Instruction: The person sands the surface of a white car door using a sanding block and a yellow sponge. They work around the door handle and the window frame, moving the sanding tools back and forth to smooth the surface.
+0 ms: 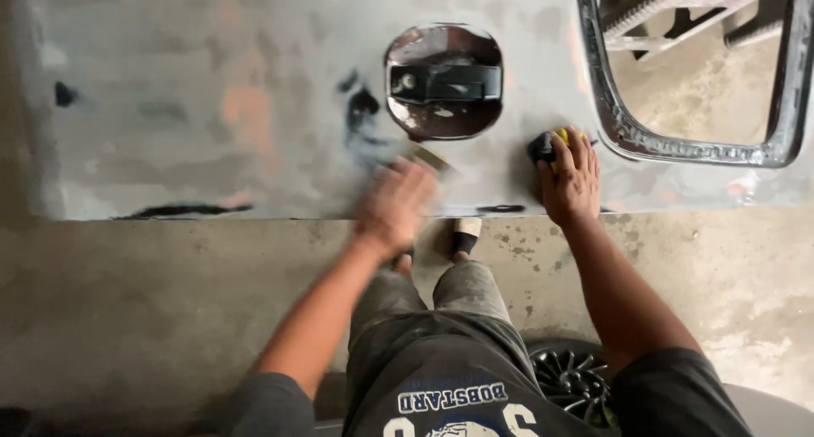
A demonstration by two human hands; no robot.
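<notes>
Looking down, nearest to me I see my own grey shorts (pixel 441 352) with a printed shirt hem below them, and one dark spoked wheel (pixel 572 382) lying on the concrete floor (pixel 153 310) just beside my right thigh. Two legs run forward to two feet; one shoe toe (pixel 465 233) shows pale at the edge of the panel.

Beyond that come my two hands, both on one large grey car door panel (pixel 212 89) that lies flat across the view. My left hand (pixel 394 206) is blurred; it lies palm down near the panel's near edge, and under its fingertips shows one flat tan piece, seemingly a sheet of sandpaper (pixel 428 157). I cannot tell from the blur whether those fingers are spread or pressed together. My right hand (pixel 572 178) lies flat on the panel well to the right, its fingers close together and pressing down on one small block with a black and yellow end (pixel 549 142), which peeks out beyond the fingertips.

The panel's surface is patchy: grey with pinkish spots and several black smears, one long smear (pixel 182 210) along the near edge.

Farther on, between the two hands, sits one round recess holding one black door handle (pixel 445 83). At the far right is one window opening (pixel 695 153) with a bright metal frame; through it I see floor and part of one woven stool (pixel 678 0).
</notes>
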